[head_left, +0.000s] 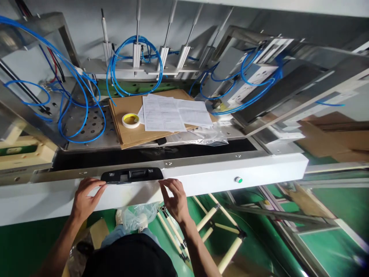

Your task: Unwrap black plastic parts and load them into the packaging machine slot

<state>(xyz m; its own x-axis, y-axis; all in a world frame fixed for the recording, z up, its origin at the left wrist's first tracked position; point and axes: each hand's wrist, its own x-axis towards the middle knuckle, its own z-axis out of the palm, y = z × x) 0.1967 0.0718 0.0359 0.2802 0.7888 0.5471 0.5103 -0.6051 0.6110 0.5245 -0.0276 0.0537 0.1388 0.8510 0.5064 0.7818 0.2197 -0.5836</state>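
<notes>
A long black plastic switch panel (141, 174), like a car-door window-switch trim with a rectangular opening and small markings, rests along the front edge of the machine. My left hand (86, 197) pinches its left end between thumb and fingers. At the opposite end, the fingertips of my right hand (174, 198) are closed on the panel's right corner. The undersides of both grips are partly hidden.
Behind the panel lie cardboard sheets (127, 130) with printed papers (163, 114), a tape roll (130, 120) and a clear plastic bag (211, 139). Blue air hoses (112, 73) loop around pneumatic cylinders (163, 57). A green button (238, 179) sits on the white front beam (210, 177).
</notes>
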